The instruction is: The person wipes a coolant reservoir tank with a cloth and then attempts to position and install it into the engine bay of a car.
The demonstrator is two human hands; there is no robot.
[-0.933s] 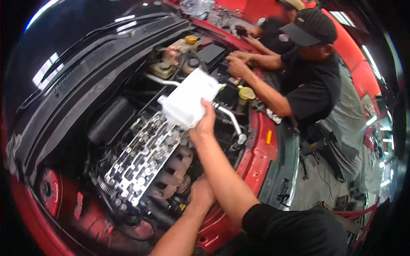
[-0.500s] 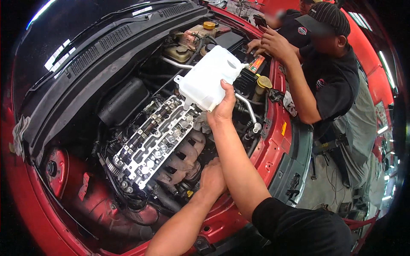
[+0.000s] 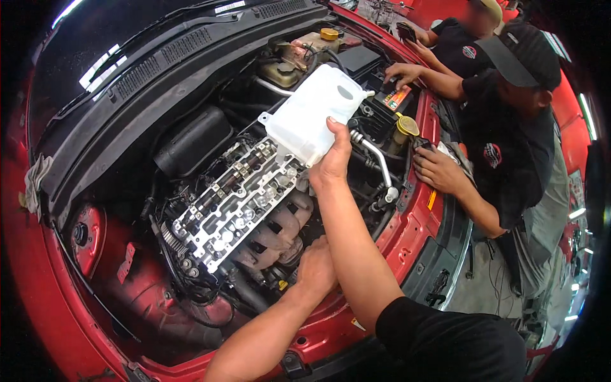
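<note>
My right hand [image 3: 332, 156] grips the lower corner of a white translucent plastic reservoir tank [image 3: 312, 111], thumb on its upper face. The tank is held tilted above the far end of the engine. Below it lies the exposed cylinder head [image 3: 238, 204], its camshafts and bolts bare. My left hand [image 3: 316, 266] reaches down beside the rusty exhaust manifold [image 3: 280, 235], close to my right forearm. The left fingers are hidden, so what they touch cannot be made out. A yellow dipstick handle [image 3: 283, 285] is near the left wrist.
A car battery [image 3: 396, 99] and a yellow-capped reservoir [image 3: 406, 125] stand at the right. A co-worker leans in there, one hand [image 3: 439, 167] on the red front rail. Behind, another person holds a phone [image 3: 406, 30]. A metal pipe [image 3: 380, 162] runs right of the tank.
The co-worker's near hand has dropped from above the battery to the front rail. My view has shifted slightly; my right hand still holds the tank, and my left hand stays low.
</note>
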